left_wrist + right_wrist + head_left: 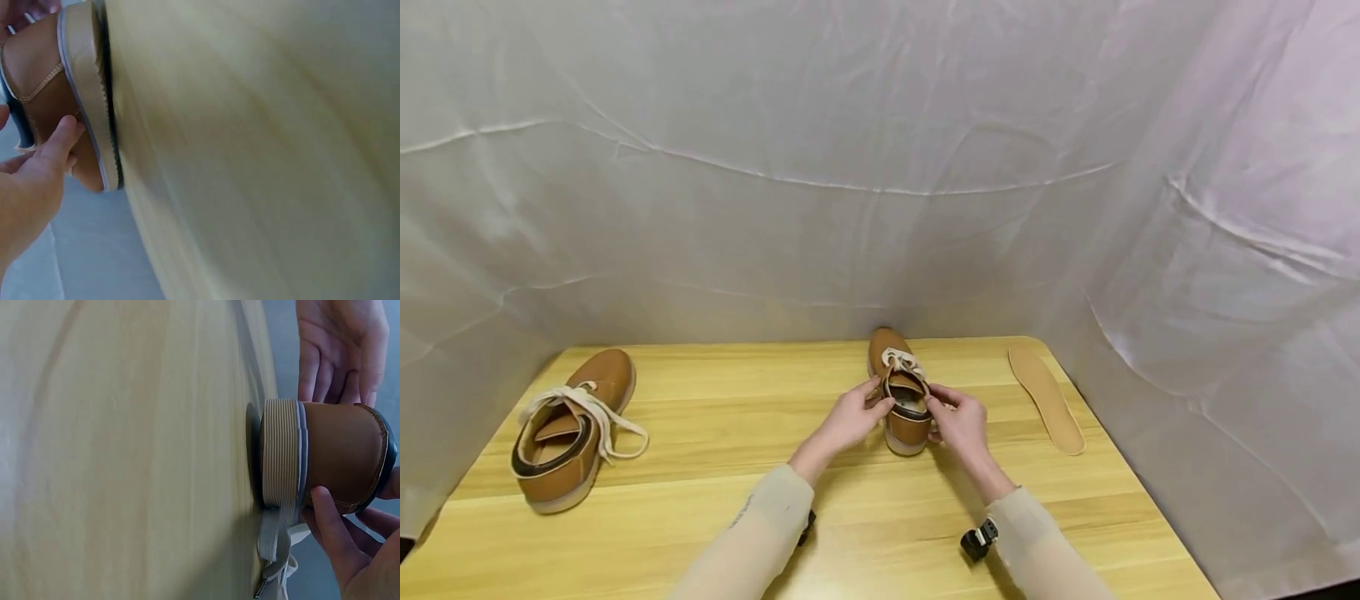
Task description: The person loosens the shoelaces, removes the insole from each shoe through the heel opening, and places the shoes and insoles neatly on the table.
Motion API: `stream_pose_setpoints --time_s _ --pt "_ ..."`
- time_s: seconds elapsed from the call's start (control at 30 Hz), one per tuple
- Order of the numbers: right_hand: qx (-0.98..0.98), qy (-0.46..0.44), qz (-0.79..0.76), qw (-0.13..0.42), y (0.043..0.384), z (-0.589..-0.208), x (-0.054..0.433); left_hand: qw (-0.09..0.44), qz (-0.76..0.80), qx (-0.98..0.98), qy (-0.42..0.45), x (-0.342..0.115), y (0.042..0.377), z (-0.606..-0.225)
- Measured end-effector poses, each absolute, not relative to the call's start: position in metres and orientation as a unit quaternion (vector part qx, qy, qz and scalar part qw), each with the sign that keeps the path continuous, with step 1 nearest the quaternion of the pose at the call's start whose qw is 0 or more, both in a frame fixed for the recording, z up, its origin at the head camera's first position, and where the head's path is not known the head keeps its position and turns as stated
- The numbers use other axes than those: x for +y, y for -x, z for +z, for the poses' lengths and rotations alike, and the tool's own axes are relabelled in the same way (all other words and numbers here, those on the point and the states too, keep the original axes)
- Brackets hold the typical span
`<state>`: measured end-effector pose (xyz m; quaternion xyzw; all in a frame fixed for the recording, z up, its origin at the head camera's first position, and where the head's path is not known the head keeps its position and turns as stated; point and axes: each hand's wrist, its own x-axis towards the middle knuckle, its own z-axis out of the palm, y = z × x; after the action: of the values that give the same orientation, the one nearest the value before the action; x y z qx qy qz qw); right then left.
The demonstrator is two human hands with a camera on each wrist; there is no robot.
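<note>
A brown leather lace-up shoe (908, 431) stands upright near the table's back edge, toe pointing away and heel toward me. My left hand (852, 414) holds the left side of its collar, thumb at the rim and fingers along the outside, as the left wrist view shows on the brown upper (53, 94). On the opposite side my right hand (958, 421) pinches the collar, its thumb at the opening and its fingers against the heel (340, 450). Cream laces (904, 361) cross the front, and lace ends (275, 540) hang beside the sole. Inside the opening a pale lining shows.
A matching brown shoe (604, 373) with loosened laces stands at the table's left. One tan insole (1051, 402) lies flat near the right edge. Grey cloth (850, 233) hangs behind and beside the wooden table (737, 450).
</note>
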<state>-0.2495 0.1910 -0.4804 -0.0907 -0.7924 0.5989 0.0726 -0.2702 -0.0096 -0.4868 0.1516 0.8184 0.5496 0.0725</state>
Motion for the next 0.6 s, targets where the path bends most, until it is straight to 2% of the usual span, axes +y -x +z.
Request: stream_pose_setpoints --time_s 0.33,0.6 --pt "-0.805 0.079 0.582 0.088 0.257 -0.476 0.202 0.076 0.555 0.813 -0.160 0.004 0.285 -0.492" --pt "-0.803 0.081 0.581 0.103 0.255 -0.480 0.207 0.074 0.544 0.823 -0.147 0.010 0.283 -0.491"
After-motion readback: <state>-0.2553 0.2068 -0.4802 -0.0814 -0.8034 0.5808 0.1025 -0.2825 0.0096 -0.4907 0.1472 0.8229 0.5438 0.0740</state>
